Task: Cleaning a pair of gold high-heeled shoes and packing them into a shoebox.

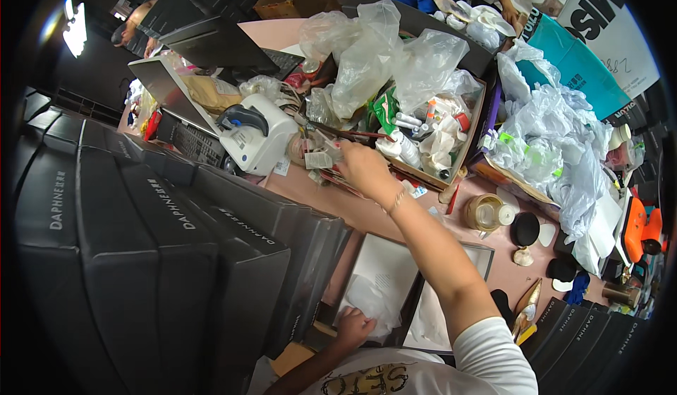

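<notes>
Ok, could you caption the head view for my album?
Left fingers at an open box, right arm stretched across a cluttered table.

The white-lined box [386, 259] lies open; crumpled whitish wrapping [368, 296] sits inside it.

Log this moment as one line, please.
left hand: at open box, beside white wrapping | right hand: over table, beside cluttered carton | grip: unclear

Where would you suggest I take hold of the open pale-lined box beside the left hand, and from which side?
I'd probably pinch the open box by its far wall, coming from above with thumb inside: the interior there is bare and the rim is thin. The left hand and crumpled white wrapping occupy the near end, and another box part sits close on the right.
</notes>
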The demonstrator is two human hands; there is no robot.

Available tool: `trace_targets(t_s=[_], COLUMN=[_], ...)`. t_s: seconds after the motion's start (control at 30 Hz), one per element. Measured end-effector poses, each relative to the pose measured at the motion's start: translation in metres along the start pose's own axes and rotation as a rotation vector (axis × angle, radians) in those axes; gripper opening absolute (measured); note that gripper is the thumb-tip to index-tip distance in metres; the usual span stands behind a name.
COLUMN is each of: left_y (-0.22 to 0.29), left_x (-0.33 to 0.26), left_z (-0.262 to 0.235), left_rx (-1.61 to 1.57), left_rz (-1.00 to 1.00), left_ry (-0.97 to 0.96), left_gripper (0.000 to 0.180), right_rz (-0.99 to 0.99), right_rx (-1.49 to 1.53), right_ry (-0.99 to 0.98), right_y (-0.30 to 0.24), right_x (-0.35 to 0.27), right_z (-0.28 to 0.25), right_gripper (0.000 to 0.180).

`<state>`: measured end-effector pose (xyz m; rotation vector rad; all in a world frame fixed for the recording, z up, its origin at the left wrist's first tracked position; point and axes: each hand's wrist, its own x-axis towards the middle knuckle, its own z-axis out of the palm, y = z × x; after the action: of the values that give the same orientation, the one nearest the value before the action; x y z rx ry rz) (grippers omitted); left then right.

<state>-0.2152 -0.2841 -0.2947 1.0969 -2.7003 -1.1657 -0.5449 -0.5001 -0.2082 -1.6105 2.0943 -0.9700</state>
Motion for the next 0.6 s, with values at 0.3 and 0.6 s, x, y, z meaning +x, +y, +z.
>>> trace_targets(t_s=[0.3, 0.6], left_y=[-0.011, 0.045], left_x=[-0.005, 0.021], left_z=[0.012, -0.045], left_rx=[0.032, -0.568], left_rz=[-0.003, -0.094], left_ry=[0.012, 0.060], left_gripper=[0.023, 0.022], right_rz=[0.143, 0.514], right_rx=[0.197, 0.668], right_ry=[0.209, -0.213], right_y=[0.050, -0.010], right_x=[-0.089, -0.339], right_z=[-0.055, -0.105], right_gripper=[0.021, 0.049])
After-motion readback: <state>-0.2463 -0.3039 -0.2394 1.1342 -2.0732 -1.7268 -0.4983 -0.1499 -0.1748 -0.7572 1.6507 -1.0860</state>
